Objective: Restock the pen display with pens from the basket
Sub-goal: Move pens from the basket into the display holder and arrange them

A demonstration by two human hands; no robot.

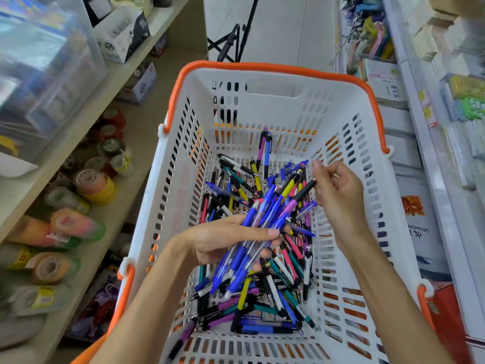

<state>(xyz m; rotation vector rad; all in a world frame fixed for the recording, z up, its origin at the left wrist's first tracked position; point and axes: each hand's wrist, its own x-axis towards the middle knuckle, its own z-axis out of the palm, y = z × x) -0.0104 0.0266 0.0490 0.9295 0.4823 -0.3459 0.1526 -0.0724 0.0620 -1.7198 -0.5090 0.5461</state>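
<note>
Your shelves (86, 106) on the left are smeared by blur at the near edge, so the clear boxes there cannot be read, and the rolls of tape (95, 185) lower down show yellow price tags whose print is too soft to make out. The rack (430, 143) on your right is cut off by the frame; one white box (420, 227) on it carries the word "GOUACHE", upside down to you, and the rest of its lettering is unclear.

Between them sits your white basket (341, 122) with orange handles, its near wall running out of the bottom of the view. The loose pens (275, 285) lie heaped on its floor, many buried under others, and the small white print on the black ones cannot be read.

Your left hand (225, 240) has its grip clenched round a bundle of blue pens (252, 237), fanned out above the heap. Your right hand (338, 190), raised beside the basket's right wall, pinches the end of a pink and black pen (300, 197) with curled fingers. The pen display itself does not show clearly.
</note>
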